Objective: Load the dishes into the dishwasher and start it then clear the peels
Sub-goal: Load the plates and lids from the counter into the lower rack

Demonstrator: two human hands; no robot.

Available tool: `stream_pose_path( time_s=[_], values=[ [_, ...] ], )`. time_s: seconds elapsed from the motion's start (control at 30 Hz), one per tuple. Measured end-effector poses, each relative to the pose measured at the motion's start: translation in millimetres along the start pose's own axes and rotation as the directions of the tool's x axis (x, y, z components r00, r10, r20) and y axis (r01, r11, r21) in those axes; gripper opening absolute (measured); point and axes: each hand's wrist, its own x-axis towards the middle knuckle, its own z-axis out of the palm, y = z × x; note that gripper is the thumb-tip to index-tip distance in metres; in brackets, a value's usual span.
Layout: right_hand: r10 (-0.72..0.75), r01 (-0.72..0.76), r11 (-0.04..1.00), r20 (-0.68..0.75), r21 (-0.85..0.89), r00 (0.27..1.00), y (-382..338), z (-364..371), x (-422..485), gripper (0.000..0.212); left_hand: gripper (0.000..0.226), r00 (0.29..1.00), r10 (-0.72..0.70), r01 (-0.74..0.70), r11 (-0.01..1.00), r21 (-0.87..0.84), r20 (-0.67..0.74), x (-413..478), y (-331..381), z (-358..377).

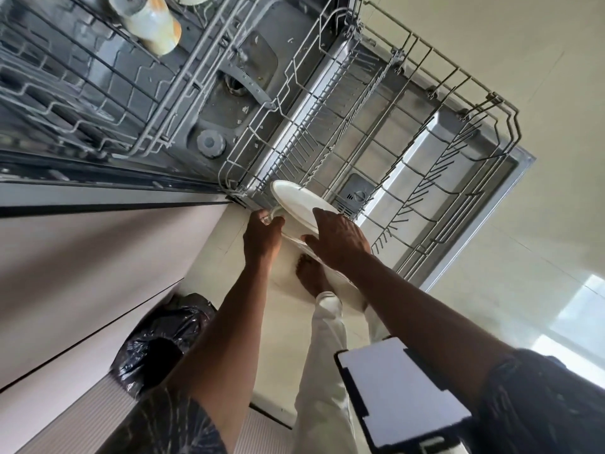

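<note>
the right hand is closed around the rim of a round white ceramic plate, tilting it on edge so it can slip between the tines of the pulled-out grey wire lower rack. the plate hovers at the rack's near corner, not yet seated. the left hand is curled around a small clear glass item, probably next in line; a second pale plate seems tucked beneath.
</note>
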Motion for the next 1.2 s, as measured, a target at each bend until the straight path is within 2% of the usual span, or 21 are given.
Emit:
stream_pose_path(
  time_s=[0.07, 0.13, 0.2, 0.27, 0.37, 0.43, 0.53, 0.6, 0.67, 0.77, 0.87, 1.0, 1.13, 1.2],
  values=[
    [0.003, -0.003, 1.0, 0.006, -0.004, 1.0, 3.0, 0.0, -3.4, 0.051, 0.046, 0.997, 0.077, -0.076, 0.994, 0.083, -0.014, -4.0, 0.9, -2.2],
    [0.001, -0.001, 1.0, 0.021, 0.0, 1.0, 6.4, -2.2, -9.4, 0.057, 0.044, 0.97, 0.244, -0.233, 0.946, 0.224, -0.021, -11.9, -0.4, -7.0],
    [-0.005, 0.005, 1.0, 0.036, -0.003, 0.999, 10.1, -7.5, -17.1, 0.06, 0.039, 0.904, 0.428, -0.397, 0.832, 0.387, 0.007, -22.9, -5.8, -12.9],
    [-0.008, 0.009, 1.0, 0.042, -0.02, 0.999, 14.1, -14.9, -26.2, 0.061, 0.037, 0.816, 0.574, -0.513, 0.666, 0.541, 0.067, -32.8, -13.3, -20.7],
    [0.017, -0.016, 0.997, 0.022, -0.082, 1.0, 17.9, -32.1, -47.6, 0.068, 0.048, 0.744, 0.65, -0.552, 0.467, 0.691, 0.155, -52.2, -21.9, -39.0],
    [-0.008, 0.005, 0.994, -0.025, -0.11, 1.0, 17.9, -44.7, -64.9, 0.077, 0.055, 0.732, 0.658, -0.533, 0.391, 0.75, 0.177, -70.8, -24.7, -52.1],
    [-0.085, 0.065, 0.975, -0.086, -0.214, 0.993, 12.8, -74.4, -93.2, 0.07, 0.058, 0.706, 0.684, -0.525, 0.327, 0.786, 0.187, -108.6, -23.8, -79.5],
    [-0.128, 0.102, 0.957, -0.078, -0.273, 0.989, 5.9, -102.8, -109.9, 0.067, 0.056, 0.711, 0.675, -0.528, 0.325, 0.784, 0.199, -133.0, -11.2, -102.7],
    [-0.192, 0.159, 0.941, -0.085, -0.299, 0.978, -6.9, -129.8, -129.3, 0.065, 0.052, 0.676, 0.717, -0.538, 0.322, 0.779, 0.17, -163.7, 1.2, -128.1],
    [-0.214, 0.164, 0.939, -0.137, -0.302, 0.967, -33.4, -170.1, -158.7, 0.065, 0.048, 0.596, 0.801, -0.536, 0.344, 0.771, 0.056, -203.9, 15.5, -158.6],
    [-0.265, 0.207, 0.924, -0.148, -0.32, 0.953, -58.2, -198.5, -195.0, 0.07, 0.05, 0.602, 0.797, -0.499, 0.428, 0.754, -0.054, -252.0, 19.1, -186.2],
    [-0.411, 0.336, 0.879, -0.181, -0.338, 0.893, -97.9, -222.9, -238.1, 0.058, 0.054, 0.652, 0.716, -0.385, 0.597, 0.704, -0.25, -321.1, 17.3, -217.1],
    [-0.544, 0.455, 0.806, -0.171, -0.379, 0.821, -142.7, -234.0, -267.6, 0.07, 0.056, 0.609, 0.663, -0.306, 0.703, 0.642, -0.435, -378.2, -5.8, -244.7],
    [-0.595, 0.512, 0.776, -0.158, -0.368, 0.788, -172.4, -237.1, -277.8, 0.072, 0.059, 0.614, 0.594, -0.233, 0.765, 0.6, -0.519, -403.3, -19.6, -263.7]
  ],
)
